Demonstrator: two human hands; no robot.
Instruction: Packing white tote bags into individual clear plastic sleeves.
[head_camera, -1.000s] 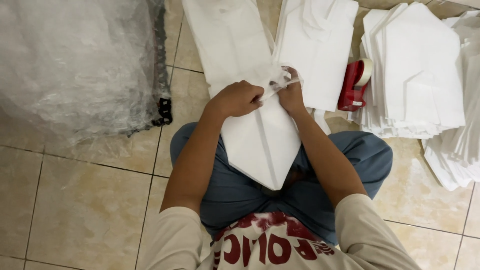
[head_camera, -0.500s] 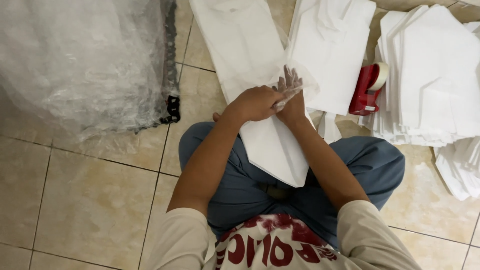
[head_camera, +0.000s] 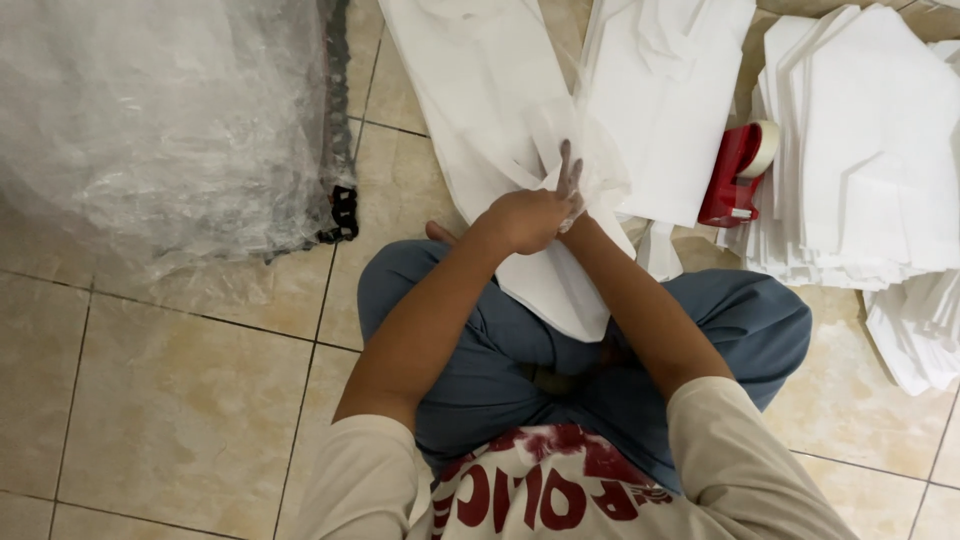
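Seated cross-legged on tile, the left hand (head_camera: 525, 218) and right hand (head_camera: 572, 190) both pinch a white folded sheet (head_camera: 540, 270) over the lap. Best kept taut, edges aligned, red tape dispenser (head_camera: 735, 175) nearby.

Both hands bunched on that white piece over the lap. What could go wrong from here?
1. The left hand covers most of the right hand, and both pinch the white folded piece at one end; the free end hangs over the lap and may unfold or crease.
2. The red tape dispenser leans against the stack of white pieces; a reach toward it could shift the stack.
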